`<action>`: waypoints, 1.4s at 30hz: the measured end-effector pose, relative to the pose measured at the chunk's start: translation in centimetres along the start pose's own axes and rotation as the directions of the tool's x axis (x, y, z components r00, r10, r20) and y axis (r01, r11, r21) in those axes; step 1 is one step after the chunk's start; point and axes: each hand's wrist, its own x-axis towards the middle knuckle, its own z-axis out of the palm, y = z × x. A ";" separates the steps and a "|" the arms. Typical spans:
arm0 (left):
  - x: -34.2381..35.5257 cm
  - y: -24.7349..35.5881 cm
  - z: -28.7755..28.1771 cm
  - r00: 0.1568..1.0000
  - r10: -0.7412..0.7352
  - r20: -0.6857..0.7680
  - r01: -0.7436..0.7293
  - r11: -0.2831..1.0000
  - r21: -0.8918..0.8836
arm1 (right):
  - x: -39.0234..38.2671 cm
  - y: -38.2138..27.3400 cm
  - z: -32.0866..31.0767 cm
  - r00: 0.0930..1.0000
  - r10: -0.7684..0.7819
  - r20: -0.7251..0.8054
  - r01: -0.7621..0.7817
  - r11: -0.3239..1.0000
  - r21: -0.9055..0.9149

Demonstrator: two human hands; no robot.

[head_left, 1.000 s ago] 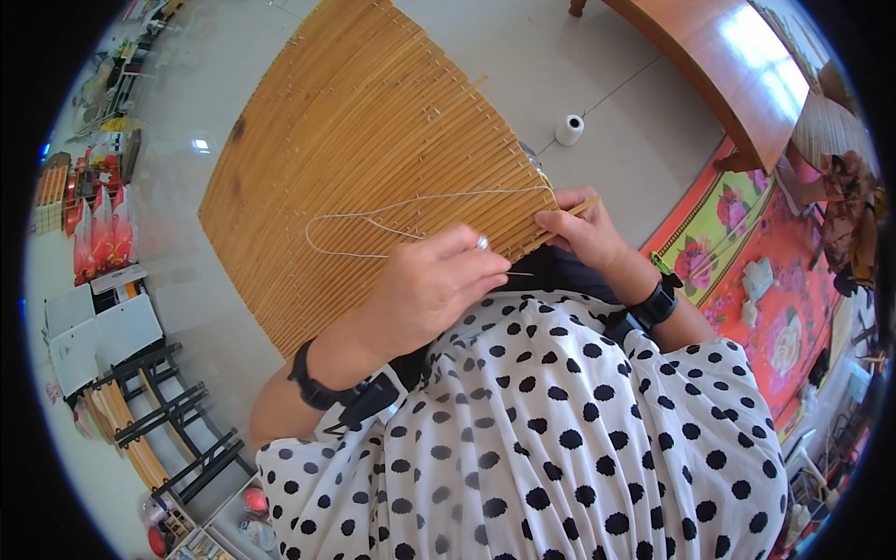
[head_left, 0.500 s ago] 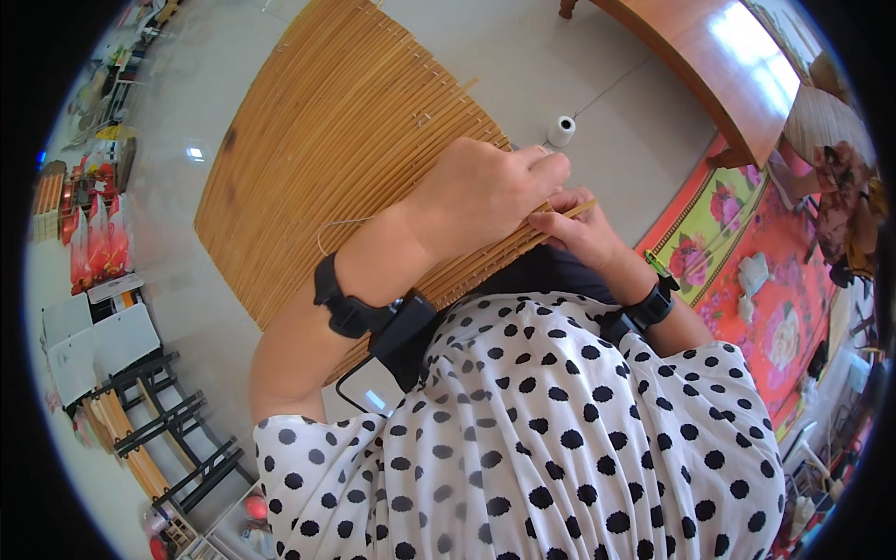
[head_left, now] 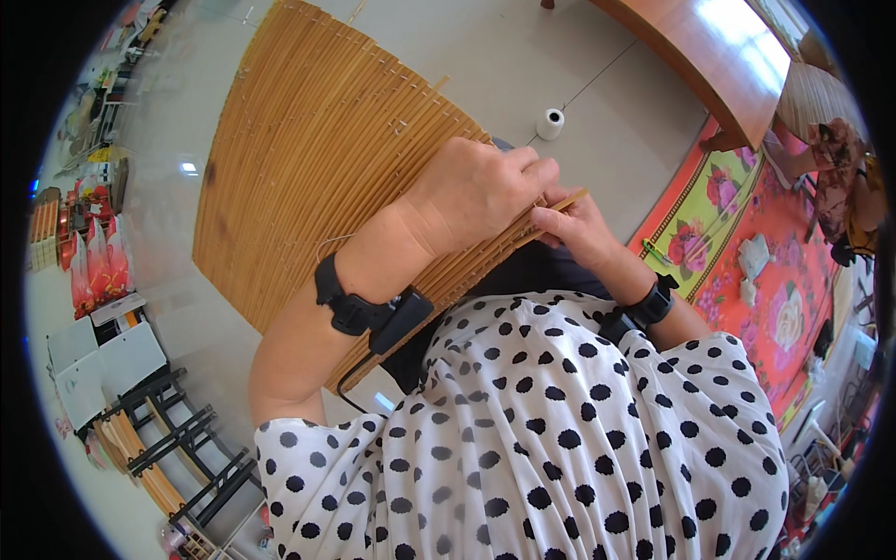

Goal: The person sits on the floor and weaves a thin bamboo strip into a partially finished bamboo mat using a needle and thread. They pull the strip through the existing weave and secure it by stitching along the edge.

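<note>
A mat of narrow bamboo slats [head_left: 308,140], bound with rows of pale thread, slants from the upper left down to my lap. My left hand [head_left: 485,187] lies across its near right side, with fingers curled closed at the edge; what they pinch is hidden. Against that same corner, my right hand [head_left: 583,231] grips the mat, its thumb beside a slat tip [head_left: 571,201] that sticks out past the edge. A loose loop of thread [head_left: 329,241] rests by my left wrist. Beyond the hands, a white thread spool [head_left: 551,123] stands on the floor, its thread stretching toward the table.
A wooden table [head_left: 709,56] stands at the upper right beside a red floral rug [head_left: 775,280]. Another person's leg and patterned clothing [head_left: 835,163] show at the far right. Black folding frames [head_left: 177,439], white boxes [head_left: 131,359] and red-and-white packages [head_left: 98,266] line the left.
The spool, table and mat's far end have shifted slightly left and up in view. My hands keep nearly the same hold at the mat's corner.
</note>
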 end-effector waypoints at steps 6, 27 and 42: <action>-0.1 -0.3 -0.2 1.000 -0.022 -0.010 0.022 1.000 -0.016 | -0.4 0.6 -0.9 0.991 -0.087 0.103 0.083 0.995 0.051; 1.7 -1.7 -3.3 0.965 -0.244 -0.102 0.223 0.958 -0.180 | -0.3 -3.6 6.3 1.000 0.002 0.002 -0.002 0.980 0.198; 3.5 0.8 -23.3 0.755 0.008 -0.655 0.176 0.960 0.216 | 4.4 -18.8 14.4 0.772 -0.598 0.216 0.630 0.765 -0.133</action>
